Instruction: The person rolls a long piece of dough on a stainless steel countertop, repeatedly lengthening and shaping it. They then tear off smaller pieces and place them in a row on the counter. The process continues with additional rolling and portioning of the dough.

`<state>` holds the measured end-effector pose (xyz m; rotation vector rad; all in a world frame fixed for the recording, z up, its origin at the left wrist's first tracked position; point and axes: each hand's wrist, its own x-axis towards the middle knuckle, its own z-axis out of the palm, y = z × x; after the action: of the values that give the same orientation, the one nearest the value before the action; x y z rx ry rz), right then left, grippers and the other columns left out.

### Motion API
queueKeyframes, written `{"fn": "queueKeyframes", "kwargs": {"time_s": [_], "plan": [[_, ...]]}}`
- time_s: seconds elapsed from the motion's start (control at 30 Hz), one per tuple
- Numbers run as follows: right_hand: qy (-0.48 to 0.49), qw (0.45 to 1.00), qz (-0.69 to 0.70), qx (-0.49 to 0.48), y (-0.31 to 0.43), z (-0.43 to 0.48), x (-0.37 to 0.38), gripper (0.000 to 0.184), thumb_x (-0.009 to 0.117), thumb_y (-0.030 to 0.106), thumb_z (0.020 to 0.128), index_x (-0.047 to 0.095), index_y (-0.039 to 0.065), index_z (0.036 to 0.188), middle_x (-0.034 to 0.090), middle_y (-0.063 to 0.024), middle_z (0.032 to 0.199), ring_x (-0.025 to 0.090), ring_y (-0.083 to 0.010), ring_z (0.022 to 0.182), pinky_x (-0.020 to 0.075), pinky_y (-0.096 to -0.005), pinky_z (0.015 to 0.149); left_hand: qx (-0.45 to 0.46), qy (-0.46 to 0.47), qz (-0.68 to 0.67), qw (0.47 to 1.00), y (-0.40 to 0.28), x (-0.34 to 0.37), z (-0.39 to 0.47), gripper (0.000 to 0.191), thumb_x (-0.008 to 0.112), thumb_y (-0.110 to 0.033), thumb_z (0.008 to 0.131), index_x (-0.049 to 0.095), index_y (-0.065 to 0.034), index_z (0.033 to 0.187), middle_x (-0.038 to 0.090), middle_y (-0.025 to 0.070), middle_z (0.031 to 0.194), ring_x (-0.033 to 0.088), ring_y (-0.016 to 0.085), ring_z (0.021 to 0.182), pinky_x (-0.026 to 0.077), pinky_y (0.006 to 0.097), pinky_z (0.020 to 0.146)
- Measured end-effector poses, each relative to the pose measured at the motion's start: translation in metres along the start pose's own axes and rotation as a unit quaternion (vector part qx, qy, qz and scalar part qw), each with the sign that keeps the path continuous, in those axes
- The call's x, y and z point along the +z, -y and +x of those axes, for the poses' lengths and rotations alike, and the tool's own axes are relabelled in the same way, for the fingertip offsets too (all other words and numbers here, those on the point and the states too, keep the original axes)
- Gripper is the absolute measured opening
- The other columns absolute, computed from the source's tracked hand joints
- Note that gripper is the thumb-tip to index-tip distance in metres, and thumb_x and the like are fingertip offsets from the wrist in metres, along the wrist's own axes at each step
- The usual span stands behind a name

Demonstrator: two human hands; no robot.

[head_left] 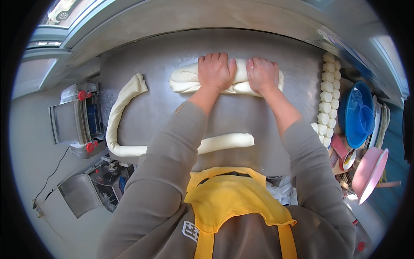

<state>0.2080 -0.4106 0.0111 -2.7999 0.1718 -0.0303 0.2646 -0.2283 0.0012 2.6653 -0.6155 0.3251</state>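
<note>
A thick log of white dough (184, 77) lies crosswise near the back of the metal worktable (168, 113). My left hand (216, 72) grips it left of its middle, fingers curled over the far side. Farther right, my right hand (262, 75) presses on the same log, with a floury patch near its thumb. Folds show along the log's near side. A long rope of dough (113, 123) curves down the table's left side and along the near edge, passing beneath my left forearm. Its cut end (247, 140) lies between my forearms.
Rows of small dough pieces (326, 86) line the table's right edge. Beyond them stand a blue plastic basin (352, 113) and a pink basin (370, 174). Two metal machines, one with red knobs (82, 95), the other lower down (106, 184), stand left of the table. A raised wall (226, 16) borders the back.
</note>
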Motion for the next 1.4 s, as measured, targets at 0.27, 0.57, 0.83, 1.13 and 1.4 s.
{"fn": "queueKeyframes", "kwargs": {"time_s": [0.27, 0.57, 0.83, 1.13, 1.4], "plan": [[0.104, 0.993, 0.059, -0.025, -0.012, -0.052, -0.07, 0.055, 0.048, 0.052, 0.113, 0.076, 0.004, 0.118, 0.077, -0.0223, 0.121, 0.07, -0.0434, 0.119, 0.0499, -0.0556, 0.104, 0.026, 0.151, 0.015, 0.988, -0.089, -0.052, -0.037, 0.047, 0.055, -0.048, 0.101, 0.076, -0.0083, 0.113, 0.077, 0.0151, 0.117, 0.07, 0.035, 0.114, 0.048, 0.0563, 0.102], [-0.186, 0.978, -0.009, -0.098, -0.013, -0.142, -0.003, 0.062, 0.056, 0.058, 0.104, 0.07, 0.005, 0.134, 0.07, -0.0137, 0.132, 0.065, -0.0331, 0.119, 0.0415, -0.0549, 0.11, 0.13, -0.052, 0.061, 0.988, -0.075, 0.002, -0.121, 0.054, 0.053, -0.055, 0.103, 0.068, -0.0155, 0.137, 0.066, 0.0098, 0.142, 0.058, 0.03, 0.138, 0.031, 0.0556, 0.122], [-0.207, 0.973, 0.033, -0.095, -0.029, -0.071, 0.005, 0.045, 0.058, 0.046, 0.103, 0.077, 0.009, 0.118, 0.077, -0.0119, 0.113, 0.071, -0.0338, 0.103, 0.0477, -0.0507, 0.099, 0.107, -0.065, -0.013, 0.992, -0.075, 0.013, -0.047, 0.034, 0.059, -0.043, 0.097, 0.073, -0.0153, 0.112, 0.073, 0.0067, 0.113, 0.068, 0.03, 0.114, 0.044, 0.0534, 0.11], [0.05, 0.996, 0.069, -0.039, -0.038, -0.022, -0.033, 0.059, 0.051, 0.058, 0.111, 0.075, 0.006, 0.125, 0.076, -0.0194, 0.125, 0.069, -0.0414, 0.12, 0.0493, -0.0558, 0.106, 0.082, 0.131, 0.008, 0.988, -0.071, -0.019, -0.007, 0.047, 0.07, -0.049, 0.093, 0.072, -0.0125, 0.122, 0.072, 0.0119, 0.118, 0.067, 0.035, 0.116, 0.045, 0.06, 0.113], [0.119, 0.987, 0.021, -0.105, -0.002, -0.083, -0.055, 0.1, 0.092, 0.064, 0.074, 0.058, 0.008, 0.15, 0.07, -0.019, 0.137, 0.066, -0.0401, 0.13, 0.0503, -0.0528, 0.112, 0.073, 0.276, 0.008, 0.958, 0.026, -0.099, -0.054, 0.085, 0.096, -0.052, 0.064, 0.069, -0.0062, 0.13, 0.072, 0.0125, 0.131, 0.069, 0.034, 0.119, 0.048, 0.0552, 0.107]]}}
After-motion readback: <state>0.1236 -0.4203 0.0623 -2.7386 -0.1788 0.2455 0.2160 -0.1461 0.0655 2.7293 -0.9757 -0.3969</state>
